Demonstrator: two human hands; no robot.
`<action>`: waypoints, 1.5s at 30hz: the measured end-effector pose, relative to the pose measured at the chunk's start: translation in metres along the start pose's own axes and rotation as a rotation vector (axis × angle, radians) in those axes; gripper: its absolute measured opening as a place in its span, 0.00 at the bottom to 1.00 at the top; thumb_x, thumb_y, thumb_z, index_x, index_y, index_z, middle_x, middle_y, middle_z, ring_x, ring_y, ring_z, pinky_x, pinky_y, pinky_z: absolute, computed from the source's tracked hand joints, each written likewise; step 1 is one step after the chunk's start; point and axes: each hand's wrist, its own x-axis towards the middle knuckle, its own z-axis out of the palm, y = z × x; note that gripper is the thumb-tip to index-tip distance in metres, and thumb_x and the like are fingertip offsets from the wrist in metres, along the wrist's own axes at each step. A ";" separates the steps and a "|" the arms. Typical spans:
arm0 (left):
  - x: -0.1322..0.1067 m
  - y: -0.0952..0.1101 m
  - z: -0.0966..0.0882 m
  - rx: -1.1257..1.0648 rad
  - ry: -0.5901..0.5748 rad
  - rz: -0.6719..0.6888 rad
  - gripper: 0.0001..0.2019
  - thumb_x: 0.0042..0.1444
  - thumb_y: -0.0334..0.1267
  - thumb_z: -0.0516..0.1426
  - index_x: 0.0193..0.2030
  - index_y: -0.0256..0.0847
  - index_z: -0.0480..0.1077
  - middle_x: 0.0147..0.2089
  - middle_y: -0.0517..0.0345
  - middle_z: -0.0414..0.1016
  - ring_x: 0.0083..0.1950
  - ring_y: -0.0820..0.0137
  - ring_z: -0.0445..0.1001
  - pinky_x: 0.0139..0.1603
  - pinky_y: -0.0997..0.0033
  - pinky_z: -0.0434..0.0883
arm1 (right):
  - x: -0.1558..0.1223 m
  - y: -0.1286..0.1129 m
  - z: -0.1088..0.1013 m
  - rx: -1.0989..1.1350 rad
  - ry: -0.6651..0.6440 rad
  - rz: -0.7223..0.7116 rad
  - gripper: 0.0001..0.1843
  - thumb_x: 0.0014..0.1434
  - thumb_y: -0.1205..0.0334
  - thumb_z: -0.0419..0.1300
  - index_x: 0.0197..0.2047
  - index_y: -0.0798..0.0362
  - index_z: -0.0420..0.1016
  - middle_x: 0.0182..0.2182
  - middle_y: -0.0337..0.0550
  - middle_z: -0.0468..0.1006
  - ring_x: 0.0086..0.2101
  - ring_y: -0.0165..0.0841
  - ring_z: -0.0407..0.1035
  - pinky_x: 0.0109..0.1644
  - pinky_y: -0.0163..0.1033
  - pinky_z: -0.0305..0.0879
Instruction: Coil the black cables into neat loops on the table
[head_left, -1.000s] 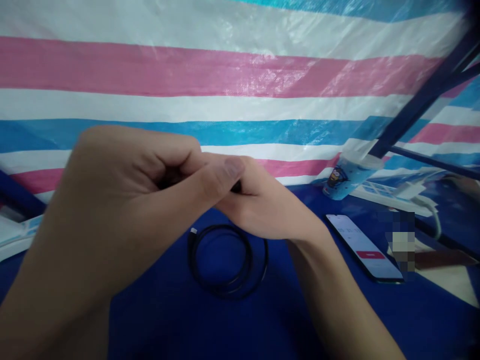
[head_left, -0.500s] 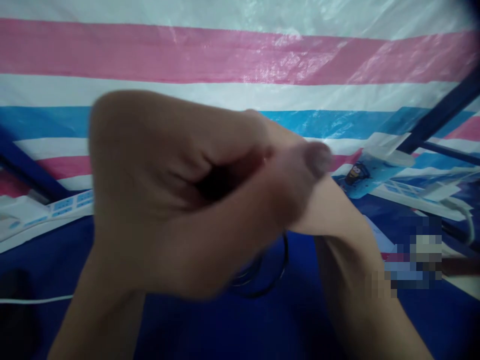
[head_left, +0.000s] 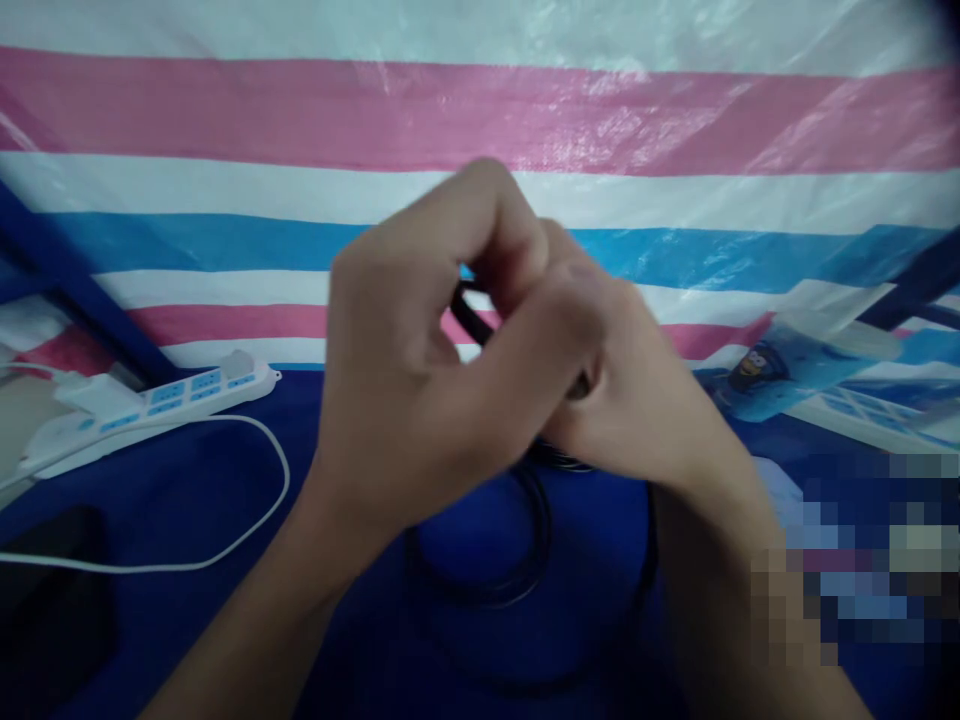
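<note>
My left hand (head_left: 420, 340) is raised in front of me, thumb and curled fingers closed together. A short stretch of black cable (head_left: 471, 315) shows through the gap between its thumb and forefinger. Just behind and to the right, my right hand (head_left: 622, 390) is closed too and touches the left thumb. A dark bit of the cable peeks out beside that thumb, in the right hand's grip. Below both hands, loose loops of the black cable (head_left: 544, 530) hang or lie over the blue surface; the hands hide where they lead.
A white power strip (head_left: 172, 405) with a plug and white cord (head_left: 281, 460) lies at the left, near a dark object (head_left: 56, 590). At the right are a clear plastic cup (head_left: 817, 355) and a second power strip (head_left: 862, 420). Striped sheeting (head_left: 262, 110) forms the back.
My left hand has drawn away from the camera and turned, so the cable shows through its fingers. More of the loops below is visible, and the view has shifted left.
</note>
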 end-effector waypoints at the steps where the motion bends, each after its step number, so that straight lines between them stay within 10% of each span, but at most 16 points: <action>1: 0.003 -0.009 -0.001 0.026 -0.034 -0.015 0.08 0.49 0.25 0.56 0.25 0.41 0.64 0.27 0.61 0.62 0.30 0.77 0.62 0.32 0.77 0.63 | 0.001 0.002 0.001 -0.092 0.040 -0.022 0.33 0.48 0.70 0.55 0.60 0.50 0.60 0.47 0.40 0.72 0.40 0.32 0.68 0.34 0.36 0.60; 7: 0.019 -0.032 -0.020 0.028 -0.325 -0.333 0.07 0.54 0.32 0.52 0.34 0.39 0.71 0.28 0.59 0.72 0.24 0.77 0.69 0.21 0.79 0.64 | 0.000 0.004 0.003 -0.478 0.128 -0.106 0.39 0.49 0.67 0.56 0.66 0.50 0.53 0.50 0.46 0.69 0.44 0.38 0.67 0.43 0.40 0.63; 14: 0.026 -0.034 -0.040 0.096 -0.410 -0.375 0.07 0.56 0.36 0.53 0.32 0.40 0.72 0.17 0.60 0.70 0.14 0.75 0.65 0.15 0.78 0.60 | -0.004 0.001 0.002 -0.336 -0.065 -0.143 0.44 0.53 0.61 0.59 0.69 0.46 0.44 0.61 0.39 0.58 0.56 0.38 0.60 0.52 0.39 0.66; 17: 0.029 -0.034 -0.040 0.032 -0.262 -0.312 0.06 0.56 0.37 0.53 0.33 0.40 0.70 0.12 0.64 0.64 0.12 0.76 0.62 0.14 0.77 0.58 | -0.003 0.008 -0.006 -0.182 -0.075 -0.051 0.48 0.52 0.54 0.63 0.69 0.45 0.42 0.64 0.42 0.53 0.56 0.36 0.61 0.47 0.34 0.69; 22: 0.033 -0.027 -0.035 -0.196 0.143 -0.286 0.07 0.59 0.34 0.50 0.33 0.39 0.67 0.12 0.67 0.56 0.13 0.79 0.57 0.14 0.78 0.57 | -0.001 0.011 -0.017 0.165 0.003 0.107 0.39 0.52 0.54 0.64 0.64 0.44 0.52 0.45 0.43 0.73 0.36 0.28 0.71 0.33 0.29 0.68; 31: -0.008 -0.014 0.010 -0.497 0.369 -0.332 0.05 0.63 0.37 0.48 0.36 0.43 0.60 0.18 0.69 0.59 0.22 0.81 0.61 0.30 0.78 0.68 | 0.009 -0.018 0.020 1.012 0.287 0.157 0.26 0.61 0.66 0.53 0.60 0.45 0.53 0.31 0.36 0.74 0.29 0.26 0.70 0.37 0.34 0.69; 35: -0.003 -0.007 -0.005 -0.388 0.114 -0.341 0.04 0.56 0.31 0.55 0.35 0.43 0.63 0.23 0.66 0.65 0.26 0.80 0.67 0.30 0.79 0.68 | 0.005 -0.008 0.001 1.029 0.175 0.251 0.10 0.62 0.60 0.53 0.46 0.54 0.66 0.11 0.29 0.58 0.17 0.23 0.63 0.30 0.30 0.67; 40: 0.011 0.002 -0.041 -0.308 -0.526 -0.593 0.04 0.57 0.37 0.54 0.35 0.43 0.69 0.15 0.65 0.63 0.17 0.78 0.62 0.18 0.79 0.57 | -0.008 0.001 -0.027 0.421 -0.278 0.213 0.07 0.59 0.61 0.56 0.38 0.56 0.71 0.11 0.31 0.61 0.13 0.22 0.58 0.17 0.27 0.55; 45: -0.003 0.014 -0.029 -0.162 -0.624 -0.603 0.11 0.58 0.50 0.53 0.36 0.46 0.66 0.17 0.67 0.59 0.18 0.82 0.58 0.18 0.83 0.56 | -0.007 -0.008 -0.024 0.042 -0.243 0.131 0.06 0.52 0.70 0.52 0.26 0.58 0.69 0.17 0.35 0.66 0.19 0.20 0.59 0.20 0.26 0.52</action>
